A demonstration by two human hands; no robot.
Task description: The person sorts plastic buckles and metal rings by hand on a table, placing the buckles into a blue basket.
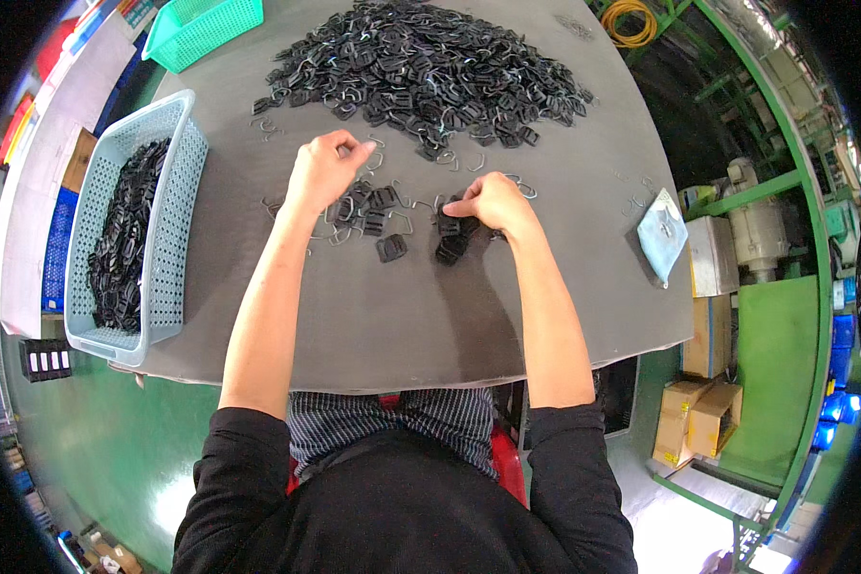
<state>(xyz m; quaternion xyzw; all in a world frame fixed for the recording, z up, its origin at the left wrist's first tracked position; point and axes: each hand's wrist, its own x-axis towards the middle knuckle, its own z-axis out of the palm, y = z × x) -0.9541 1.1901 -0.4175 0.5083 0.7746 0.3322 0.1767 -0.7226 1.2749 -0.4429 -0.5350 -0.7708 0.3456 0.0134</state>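
The right hand [497, 204] grips black buckles [450, 230] over the bench [383, 316] — the left hand's [325, 172] grip cannot be told.

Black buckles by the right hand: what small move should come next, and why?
Perhaps spread the black buckles slightly with the right hand: it is already right at them, and they look bunched, so single pieces are hard to tell apart.

Black buckles [390, 249], silvery wire loops [340, 235], loosely clustered

Orange hose [629, 42]: coiled, upper right.
Cardboard boxes [677, 421]: set side by side.
Motor [761, 231]: crossed by a green bar [780, 185].
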